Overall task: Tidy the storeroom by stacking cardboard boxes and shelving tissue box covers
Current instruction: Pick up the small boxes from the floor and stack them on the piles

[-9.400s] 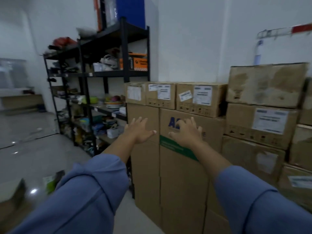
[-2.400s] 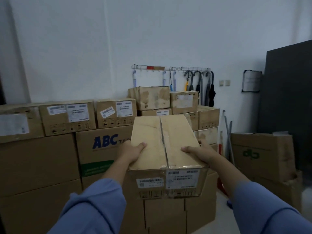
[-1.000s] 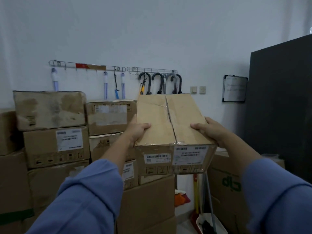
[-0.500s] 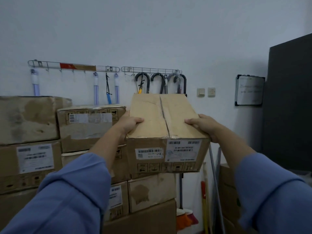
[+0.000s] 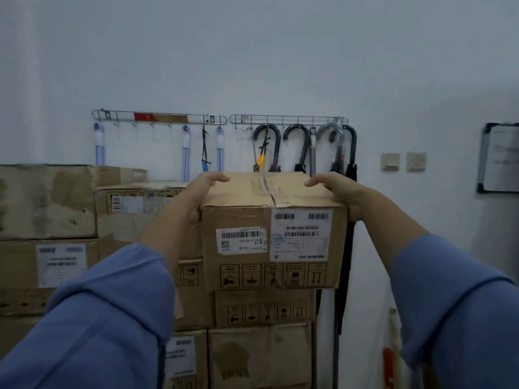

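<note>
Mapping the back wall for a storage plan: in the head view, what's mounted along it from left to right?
In order: left hook rail → right hook rail holding umbrellas → wall switches → notice board.

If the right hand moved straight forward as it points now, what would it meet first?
Probably the dark umbrellas hanging on the wall behind the cardboard box that the right hand grips; depth is unclear.

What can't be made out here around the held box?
Head view:
Whether the held box rests on the box below: its front hides the contact.
Label print: too small.
Palms of left hand and right hand: behind box sides.
Whiteboard: cut by right edge.
</note>
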